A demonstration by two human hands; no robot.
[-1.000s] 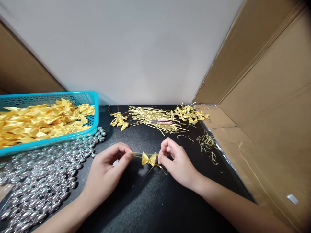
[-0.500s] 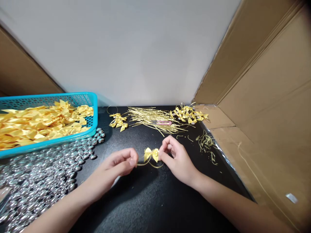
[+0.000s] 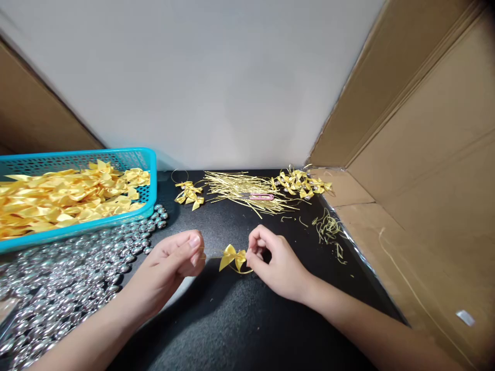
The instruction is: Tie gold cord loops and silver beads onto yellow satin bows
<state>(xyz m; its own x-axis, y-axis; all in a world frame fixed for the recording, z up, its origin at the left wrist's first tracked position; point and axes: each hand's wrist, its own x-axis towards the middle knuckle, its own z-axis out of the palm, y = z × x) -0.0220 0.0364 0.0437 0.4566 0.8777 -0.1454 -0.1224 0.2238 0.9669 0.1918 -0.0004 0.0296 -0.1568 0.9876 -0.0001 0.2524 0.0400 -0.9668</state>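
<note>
A small yellow satin bow [image 3: 232,257] on a thin gold cord hangs just above the black tabletop [image 3: 240,319], between my two hands. My left hand [image 3: 176,265] pinches one end of the cord, its fingers curled together. My right hand [image 3: 273,260] pinches the bow's right side and the looped cord under it. The two hands are a few centimetres apart.
A turquoise basket [image 3: 150,178] of yellow bows stands at the left, with a heap of silver beads [image 3: 65,288] in front. At the back lie gold cords [image 3: 243,188], a pink clip [image 3: 261,197], bows with beads [image 3: 299,183] and cord scraps [image 3: 328,226]. Cardboard walls [image 3: 425,154] close the right.
My hands have drawn closer together and shifted slightly left. The cord, stretched straight a second ago, now curls into a loop under the bow.
</note>
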